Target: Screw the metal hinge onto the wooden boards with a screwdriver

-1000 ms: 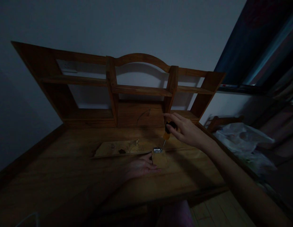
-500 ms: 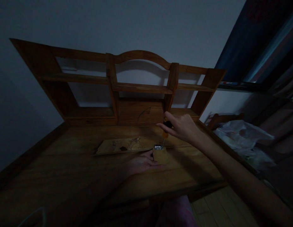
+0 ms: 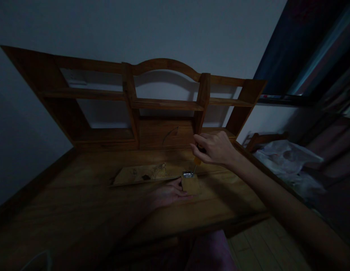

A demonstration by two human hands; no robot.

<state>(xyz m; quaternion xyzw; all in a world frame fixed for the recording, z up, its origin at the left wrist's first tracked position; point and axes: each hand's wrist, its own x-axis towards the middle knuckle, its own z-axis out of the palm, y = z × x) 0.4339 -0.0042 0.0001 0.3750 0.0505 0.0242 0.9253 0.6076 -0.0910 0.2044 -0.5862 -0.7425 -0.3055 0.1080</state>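
Note:
My right hand point(image 3: 213, 148) is wrapped round the yellow and black handle of a screwdriver point(image 3: 197, 161). Its shaft slants down to a small shiny metal piece, which looks like a hinge point(image 3: 188, 174), at the far edge of a small wooden block point(image 3: 190, 185). The block lies on the wooden desk. My left hand point(image 3: 169, 194) grips the block from its left side, thumb and fingers against it. Just left of the block, a longer wooden board point(image 3: 139, 175) with a dark hole and a ragged patch lies flat on the desk.
Behind the desk top point(image 3: 90, 203) stands a wooden shelf unit point(image 3: 166, 103) against the wall. Right of the desk, clear plastic bags point(image 3: 288, 156) rest by a wooden chair back point(image 3: 266, 139). A pale cable point(image 3: 47, 256) shows at the lower left.
My right hand's fingers have closed further round the screwdriver handle, with the wrist turned slightly. The whole view has shifted a little; the block and left hand keep their places.

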